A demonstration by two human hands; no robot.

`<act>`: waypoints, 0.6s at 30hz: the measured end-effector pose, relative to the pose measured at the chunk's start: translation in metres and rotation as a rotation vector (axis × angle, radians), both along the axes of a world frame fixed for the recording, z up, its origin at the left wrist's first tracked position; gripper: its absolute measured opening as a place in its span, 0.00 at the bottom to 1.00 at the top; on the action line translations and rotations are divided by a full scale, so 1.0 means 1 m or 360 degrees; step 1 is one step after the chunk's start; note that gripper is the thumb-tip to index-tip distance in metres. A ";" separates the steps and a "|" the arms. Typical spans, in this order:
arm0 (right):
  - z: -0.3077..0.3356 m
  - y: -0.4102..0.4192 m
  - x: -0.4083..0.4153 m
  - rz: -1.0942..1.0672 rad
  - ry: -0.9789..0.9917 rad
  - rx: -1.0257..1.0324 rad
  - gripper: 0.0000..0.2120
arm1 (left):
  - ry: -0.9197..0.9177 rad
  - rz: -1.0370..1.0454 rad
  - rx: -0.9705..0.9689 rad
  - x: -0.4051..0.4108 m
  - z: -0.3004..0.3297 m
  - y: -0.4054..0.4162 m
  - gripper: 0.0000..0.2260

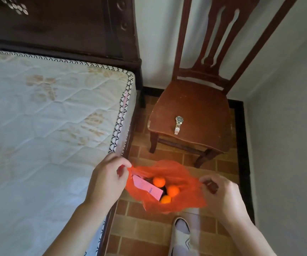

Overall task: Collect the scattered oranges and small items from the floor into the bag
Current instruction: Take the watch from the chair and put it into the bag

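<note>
Narrow floor strip (149,228) hemmed by bed (47,117) left, wall right, chair (191,115) ahead. Red bag (184,176) held above floor: left hand (108,180) pinching left rim, right hand (222,194) pinching right. Inside: 3 oranges (159,182), pink card (147,187), dark item, possibly box. Watch (178,123) on chair seat. Shoe (181,231) below bag.

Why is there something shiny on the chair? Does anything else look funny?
A wristwatch lies alone on the chair seat, an odd spot for one. The seat's front left edge looks chipped. Otherwise, both hands hold the red bag open, with three oranges and a pink card inside.
</note>
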State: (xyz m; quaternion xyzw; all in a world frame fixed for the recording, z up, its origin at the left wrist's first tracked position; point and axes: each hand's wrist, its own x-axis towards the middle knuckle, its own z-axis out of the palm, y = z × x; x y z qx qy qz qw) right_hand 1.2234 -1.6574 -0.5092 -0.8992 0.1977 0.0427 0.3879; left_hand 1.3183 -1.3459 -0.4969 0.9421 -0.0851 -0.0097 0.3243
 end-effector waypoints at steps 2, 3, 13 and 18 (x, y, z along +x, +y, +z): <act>-0.023 0.001 0.000 0.0013 0.0011 -0.0015 0.13 | 0.0005 -0.0020 0.0001 0.001 -0.025 0.000 0.13; -0.035 0.000 0.000 0.0008 0.0012 -0.0022 0.12 | 0.0004 -0.0031 0.0004 0.003 -0.038 0.000 0.13; -0.135 -0.004 0.006 0.0028 -0.0214 -0.0098 0.12 | -0.0005 -0.0142 0.0044 0.036 -0.139 -0.018 0.11; -0.183 -0.007 0.020 0.0115 -0.0316 -0.0182 0.10 | -0.0060 -0.0249 0.0026 0.056 -0.176 -0.024 0.08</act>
